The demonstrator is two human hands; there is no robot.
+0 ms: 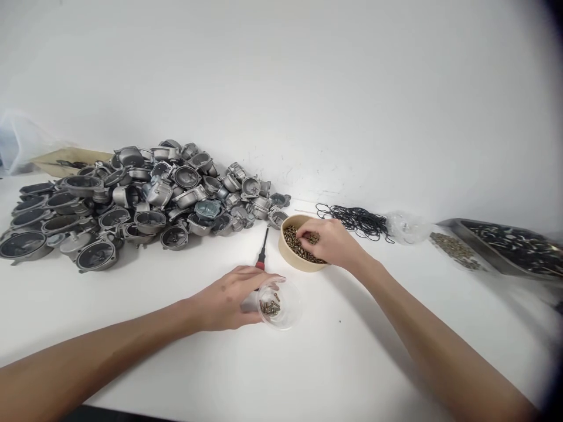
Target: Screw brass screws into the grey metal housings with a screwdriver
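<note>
My left hand [231, 299] curls round a small clear plastic cup [281, 305] on the white table, holding it steady; several brass screws lie in its bottom. My right hand [328, 240] reaches into a tan paper bowl [290, 258] full of brass screws, fingers pinched down among them. Just left of the bowl, a small screwdriver [263, 252] with a black shaft and red grip lies on the table, partly behind my left hand.
A large heap of grey cast-metal housings [141, 199] fills the left back of the table. Black rubber rings [356, 218] lie behind the bowl. At the right are a clear bag [407, 227], loose screws [455, 249] and a metal tray [505, 243].
</note>
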